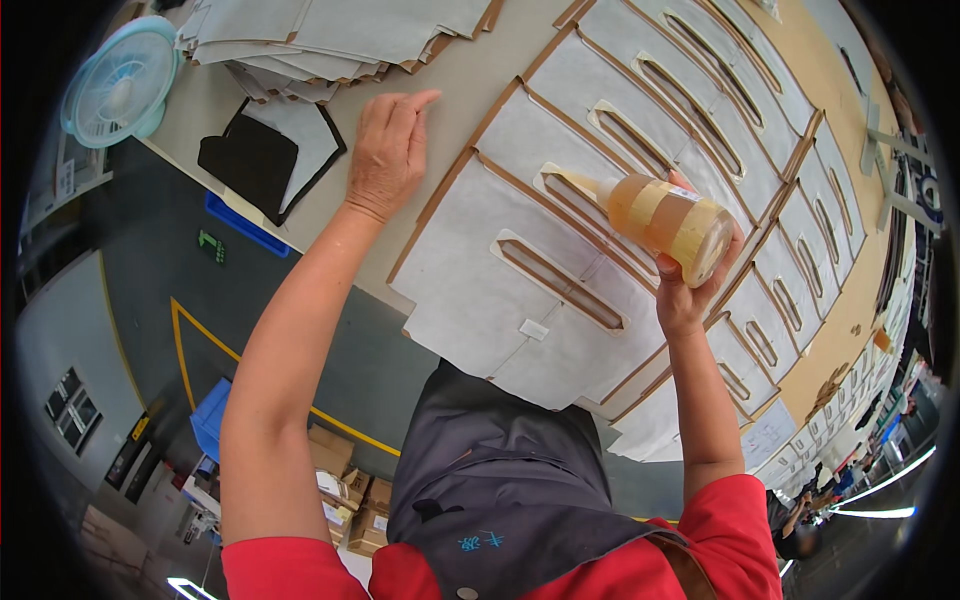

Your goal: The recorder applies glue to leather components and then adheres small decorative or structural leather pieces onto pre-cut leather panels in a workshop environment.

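Observation:
My right hand [692, 290] grips a clear squeeze bottle [645, 208] of yellowish liquid, bands of tape around it. The bottle is tilted, its pale nozzle pointing left over a slot in one of the overlapping white panels [460, 270]. These panels have brown edges and long slots with pale, glossy-looking rims. A small white rectangle [534, 329] lies on the nearest panel. Raised over the table left of the panels, my left hand [388, 150] has loosely bent fingers and the index stretched to the right. Nothing shows in it; its palm side is partly hidden.
A stack of white and brown sheets [330, 40] lies at the far left of the table [400, 235]. Close to it are a black-and-white folded piece [262, 160] and a light-blue fan [122, 85]. Cardboard boxes [370, 520] and a blue bin [211, 418] stand below, left.

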The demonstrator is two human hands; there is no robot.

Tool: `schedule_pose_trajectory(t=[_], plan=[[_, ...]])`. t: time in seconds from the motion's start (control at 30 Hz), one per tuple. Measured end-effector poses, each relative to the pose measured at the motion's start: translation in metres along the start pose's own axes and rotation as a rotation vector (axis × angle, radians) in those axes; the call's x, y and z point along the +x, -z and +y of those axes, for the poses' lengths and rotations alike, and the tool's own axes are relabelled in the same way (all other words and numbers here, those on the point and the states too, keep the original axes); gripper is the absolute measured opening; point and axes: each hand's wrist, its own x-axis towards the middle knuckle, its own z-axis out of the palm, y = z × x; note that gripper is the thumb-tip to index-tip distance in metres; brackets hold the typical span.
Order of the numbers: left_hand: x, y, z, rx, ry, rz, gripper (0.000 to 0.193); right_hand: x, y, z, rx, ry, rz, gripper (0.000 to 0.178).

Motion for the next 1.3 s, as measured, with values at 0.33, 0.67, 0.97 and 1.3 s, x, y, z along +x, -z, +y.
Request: schedule_pose_trajectory(t=[0.33,0.67,0.97,1.3], plan=[[0.001,-0.001,-0.002,0.012,-0.01,0.004,0.025,-0.001,-0.002,0.0,0.006,-0.026,0.034,0.066],[0.001,-0.001,0.001,0.017,0.002,-0.002,0.024,-0.005,-0.013,-0.005,0.096,-0.107,-0.01,0.066],[0.0,-0.002,0.001,0.02,-0.004,0.013,0.025,-0.008,-0.005,-0.005,0.074,-0.049,-0.057,0.069],[0.0,-0.002,0.001,0.025,-0.003,0.008,0.024,0.003,-0.008,0.006,-0.004,-0.003,-0.017,0.066]])
